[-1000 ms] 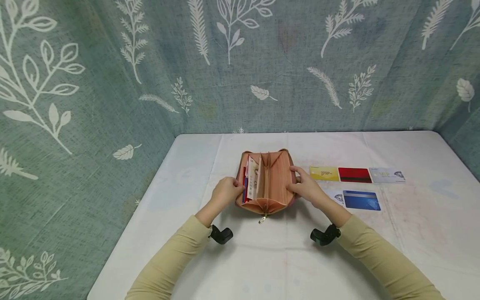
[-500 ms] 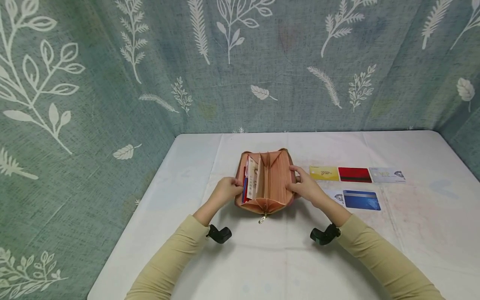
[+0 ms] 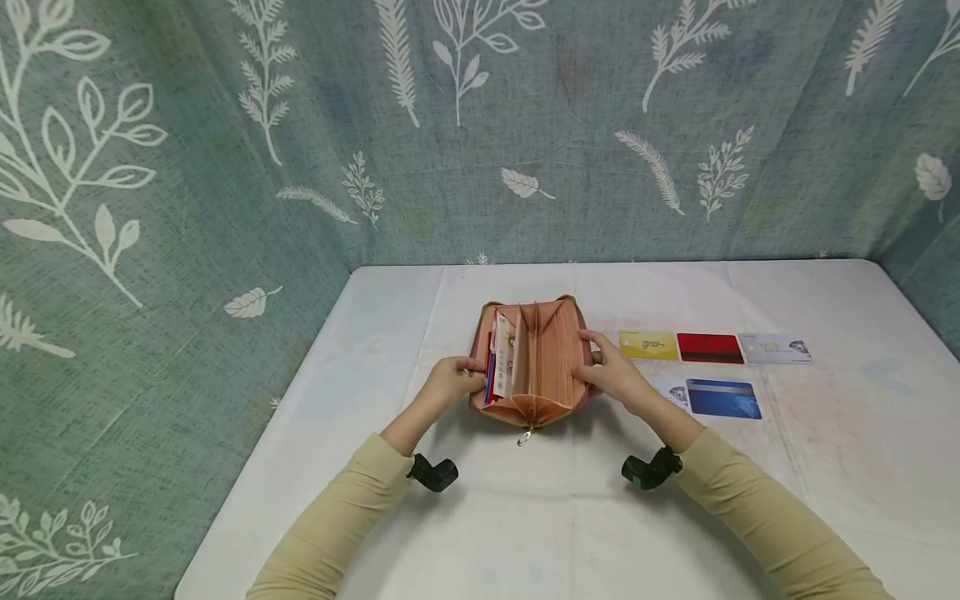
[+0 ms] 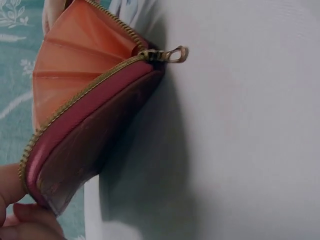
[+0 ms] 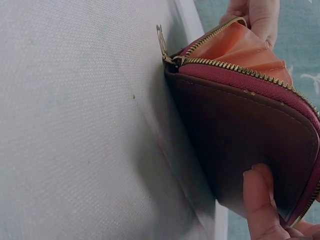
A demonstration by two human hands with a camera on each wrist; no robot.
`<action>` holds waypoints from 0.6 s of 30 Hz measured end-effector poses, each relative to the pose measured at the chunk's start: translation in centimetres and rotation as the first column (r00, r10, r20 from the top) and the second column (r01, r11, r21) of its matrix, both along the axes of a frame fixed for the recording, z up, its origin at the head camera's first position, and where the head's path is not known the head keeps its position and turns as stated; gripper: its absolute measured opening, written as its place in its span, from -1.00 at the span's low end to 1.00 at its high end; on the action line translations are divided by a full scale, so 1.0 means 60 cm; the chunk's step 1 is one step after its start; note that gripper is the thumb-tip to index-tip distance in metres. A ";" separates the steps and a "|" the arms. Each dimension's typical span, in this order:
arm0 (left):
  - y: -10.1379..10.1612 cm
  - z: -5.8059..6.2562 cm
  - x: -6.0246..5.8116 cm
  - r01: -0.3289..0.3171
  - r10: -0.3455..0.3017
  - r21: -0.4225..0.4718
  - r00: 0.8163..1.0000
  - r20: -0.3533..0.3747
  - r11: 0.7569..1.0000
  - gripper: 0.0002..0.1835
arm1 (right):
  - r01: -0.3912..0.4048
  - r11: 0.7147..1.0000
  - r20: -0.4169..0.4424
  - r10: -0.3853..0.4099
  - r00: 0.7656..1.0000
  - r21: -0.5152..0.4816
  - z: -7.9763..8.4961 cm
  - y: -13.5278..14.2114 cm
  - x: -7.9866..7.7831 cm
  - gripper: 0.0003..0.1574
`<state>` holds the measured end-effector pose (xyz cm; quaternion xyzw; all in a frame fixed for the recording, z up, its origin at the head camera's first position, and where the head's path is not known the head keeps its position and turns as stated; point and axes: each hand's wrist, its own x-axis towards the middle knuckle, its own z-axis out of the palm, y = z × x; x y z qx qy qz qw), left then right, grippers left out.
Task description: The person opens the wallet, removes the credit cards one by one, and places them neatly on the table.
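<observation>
A pink-brown zip wallet stands spread wide on the table, its peach lining and dividers facing up. My left hand pinches its left edge, fingertips at the zip teeth in the left wrist view. The opposite side is gripped by my right hand, with the thumb over the inner edge and fingers against the dark outer cover. Paper notes and red and blue edges stick up in the left compartment. A gold zip pull hangs at the near end.
Right of the wallet lie a yellow card, a red card and a silver card in a row. Nearer are a blue card and a pale card, partly behind my right forearm. A leaf-patterned curtain borders the white table.
My left hand and wrist have shifted slightly left and its fingers have straightened a little at the wallet's edge. The wallet and my right hand have stayed nearly still.
</observation>
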<state>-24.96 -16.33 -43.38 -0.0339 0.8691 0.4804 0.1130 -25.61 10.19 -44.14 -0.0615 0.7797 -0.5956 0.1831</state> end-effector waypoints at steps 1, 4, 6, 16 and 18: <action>-0.001 0.001 0.000 0.003 -0.003 -0.009 1.000 0.007 1.000 -0.72 | -0.001 1.000 0.001 0.001 1.000 -0.005 0.000 0.000 0.000 -0.13; -0.003 0.003 -0.003 0.012 -0.011 -0.053 1.000 0.018 0.999 -0.71 | -0.005 1.000 0.005 0.005 1.000 -0.018 0.000 0.000 -0.001 -0.12; -0.004 0.004 -0.004 0.020 -0.020 -0.092 1.000 0.007 0.996 -0.73 | -0.006 1.000 0.009 0.006 1.000 -0.020 0.001 0.000 -0.002 -0.12; 0.003 0.007 -0.010 0.001 -0.007 -0.178 0.999 -0.035 0.984 -0.85 | -0.006 1.000 0.011 0.006 1.000 -0.006 0.000 0.000 -0.001 -0.12; 0.004 0.008 -0.009 -0.003 0.000 -0.164 1.000 -0.019 0.987 -0.84 | -0.004 1.000 0.014 0.004 1.000 -0.001 0.001 0.000 -0.001 -0.12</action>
